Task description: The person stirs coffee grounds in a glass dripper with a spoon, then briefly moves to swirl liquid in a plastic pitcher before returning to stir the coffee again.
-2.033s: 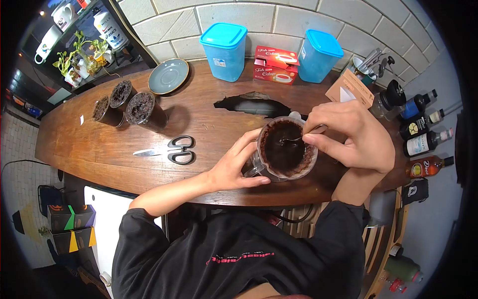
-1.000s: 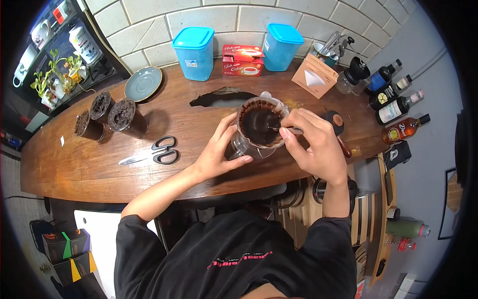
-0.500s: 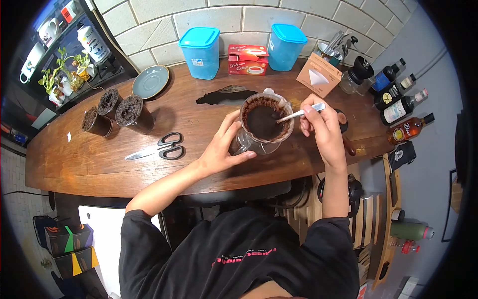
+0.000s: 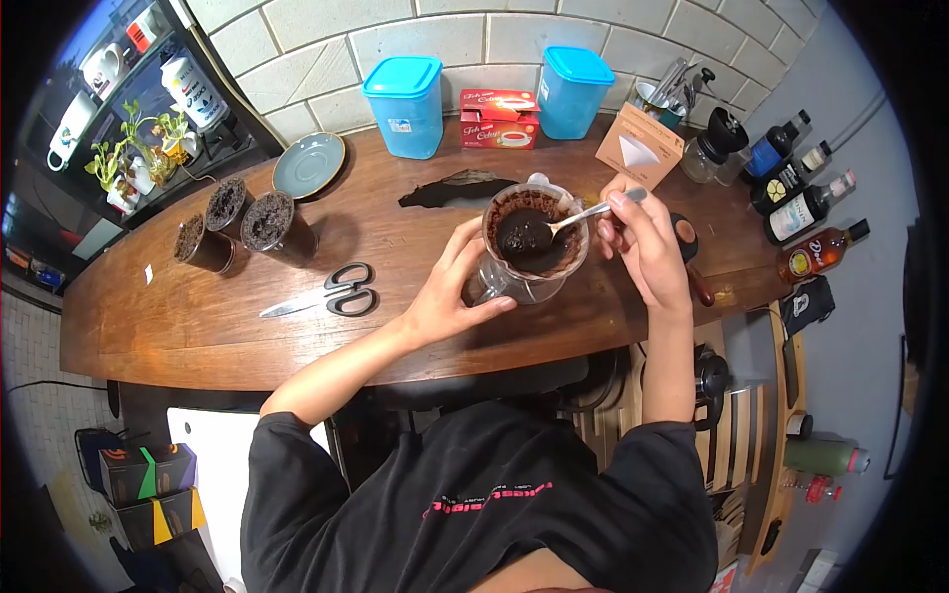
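A coffee dripper (image 4: pixel 535 273) with a paper filter sits over a glass server (image 4: pixel 519 290) on the wooden counter. Dark wet coffee grounds (image 4: pixel 522 237) fill the filter's bottom and cling to its sides. My left hand (image 4: pixel 450 287) curves round the dripper's left side, thumb in front, holding it; its exact contact with the server is partly hidden. Pinched in my right hand (image 4: pixel 646 242) is a metal spoon (image 4: pixel 593 211), slanting down leftward with its bowl at the grounds. Black-handled scissors (image 4: pixel 346 290) lie left of my left hand.
Several dark-filled cups (image 4: pixel 280 229) stand left, near a grey saucer (image 4: pixel 309 165). Blue-lidded containers (image 4: pixel 405 114), a red tea box (image 4: pixel 498 121) and a filter box (image 4: pixel 639 146) line the back. Bottles (image 4: pixel 819 252) stand right. The counter has a dark hole (image 4: pixel 445 193).
The spoon's bowl has turned and risen into view, and the grounds look lumpier where dark liquid showed before. My left hand stays round the dripper. The whole view has shifted slightly.
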A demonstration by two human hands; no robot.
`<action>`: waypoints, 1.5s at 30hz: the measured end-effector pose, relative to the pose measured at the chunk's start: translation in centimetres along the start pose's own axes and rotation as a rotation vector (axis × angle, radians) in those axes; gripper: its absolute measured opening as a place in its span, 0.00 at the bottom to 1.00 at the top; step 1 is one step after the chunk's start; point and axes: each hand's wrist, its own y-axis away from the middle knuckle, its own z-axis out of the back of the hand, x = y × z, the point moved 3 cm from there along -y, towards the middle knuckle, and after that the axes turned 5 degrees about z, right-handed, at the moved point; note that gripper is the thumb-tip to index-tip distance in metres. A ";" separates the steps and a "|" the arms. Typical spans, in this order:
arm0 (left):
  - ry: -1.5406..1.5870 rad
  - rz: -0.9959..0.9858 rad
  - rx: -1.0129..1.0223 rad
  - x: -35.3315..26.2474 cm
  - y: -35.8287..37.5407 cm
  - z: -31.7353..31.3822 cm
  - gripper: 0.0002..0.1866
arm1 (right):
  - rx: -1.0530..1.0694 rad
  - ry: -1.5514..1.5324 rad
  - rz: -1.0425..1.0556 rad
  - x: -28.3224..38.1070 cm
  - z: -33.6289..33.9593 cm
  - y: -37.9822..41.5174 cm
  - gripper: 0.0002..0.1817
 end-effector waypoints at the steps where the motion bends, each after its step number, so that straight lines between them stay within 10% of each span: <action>1: -0.003 -0.004 -0.002 0.0 0.0 0.0 0.40 | -0.003 0.043 0.018 0.2 -0.1 0.0 0.11; 15: 0.000 0.001 -0.012 -0.3 0.0 0.0 0.40 | 0.050 0.655 0.487 4.9 -2.4 1.0 0.09; 45: 0.054 0.028 -0.020 -0.2 0.0 0.1 0.41 | 0.238 1.024 0.603 5.7 -4.9 1.9 0.08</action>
